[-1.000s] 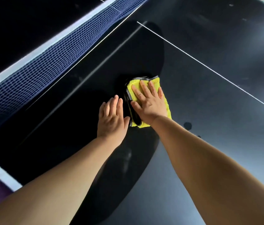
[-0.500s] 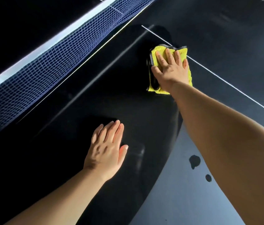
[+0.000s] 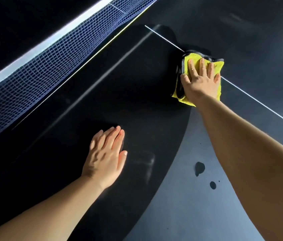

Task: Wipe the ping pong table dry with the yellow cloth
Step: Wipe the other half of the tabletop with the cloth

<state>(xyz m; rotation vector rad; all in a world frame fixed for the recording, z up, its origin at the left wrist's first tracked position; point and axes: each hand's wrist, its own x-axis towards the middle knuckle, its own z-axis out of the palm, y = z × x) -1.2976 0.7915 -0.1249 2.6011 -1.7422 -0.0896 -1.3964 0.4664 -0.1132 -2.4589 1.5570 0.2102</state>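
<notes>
The folded yellow cloth (image 3: 217, 66) with a dark trim lies on the dark ping pong table (image 3: 198, 214), right on the white centre line. My right hand (image 3: 200, 79) presses flat on it with straight, spread fingers. My left hand (image 3: 105, 156) rests flat on the table surface nearer to me, to the left, fingers together and holding nothing. Two dark water drops (image 3: 199, 168) sit on the table between my forearms.
The blue net (image 3: 38, 73) with its white top band runs diagonally across the upper left. The white centre line (image 3: 262, 105) crosses the table to the right. A large dark shadow covers the surface under my hands.
My right hand has slid the cloth away from me and then to the right along the centre line. My left hand has drawn back from beside the cloth and stays flat on the table.
</notes>
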